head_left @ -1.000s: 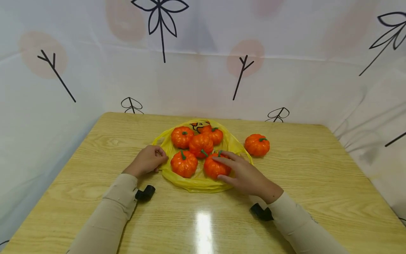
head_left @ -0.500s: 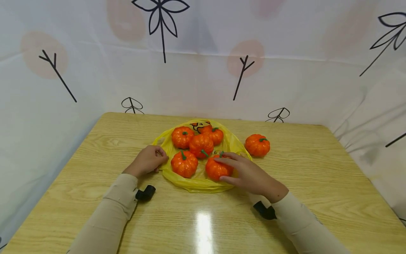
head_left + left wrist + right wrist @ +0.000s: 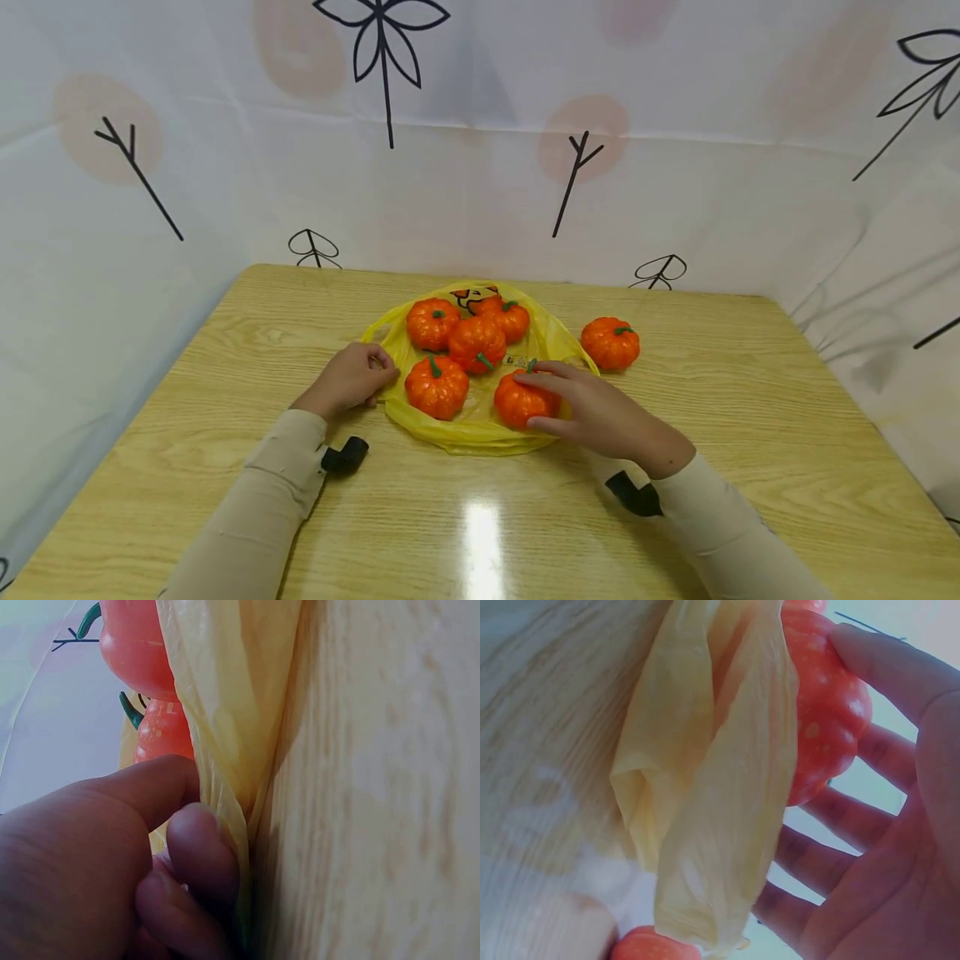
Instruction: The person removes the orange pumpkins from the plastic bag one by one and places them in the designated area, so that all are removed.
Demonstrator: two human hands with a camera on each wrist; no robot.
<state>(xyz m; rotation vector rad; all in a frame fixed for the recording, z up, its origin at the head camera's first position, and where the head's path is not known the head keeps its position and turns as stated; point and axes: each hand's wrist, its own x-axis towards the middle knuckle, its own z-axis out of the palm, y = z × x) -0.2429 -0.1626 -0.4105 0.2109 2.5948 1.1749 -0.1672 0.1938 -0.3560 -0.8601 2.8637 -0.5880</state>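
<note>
A yellow plastic bag (image 3: 450, 437) lies spread on the wooden table with several small orange toy pumpkins on it. My left hand (image 3: 351, 382) pinches the bag's left edge between thumb and fingers, and the left wrist view shows the folded yellow film (image 3: 217, 765) there. At the front right of the bag, my right hand (image 3: 603, 415) holds a green-stemmed pumpkin (image 3: 519, 402), thumb on the near side and fingers over the far side. Part of that pumpkin (image 3: 825, 705) is behind the bag's rim in the right wrist view.
One more pumpkin (image 3: 611, 343) sits on the table (image 3: 720, 400) just right of the bag. Behind the table hangs a white cloth (image 3: 465, 200) with plant drawings. A front-left pumpkin (image 3: 437, 387) rests near my left fingers.
The right hand has shifted slightly right and toward me, and the pumpkin it holds has moved with it, away from the middle pumpkin. My left hand stays in place.
</note>
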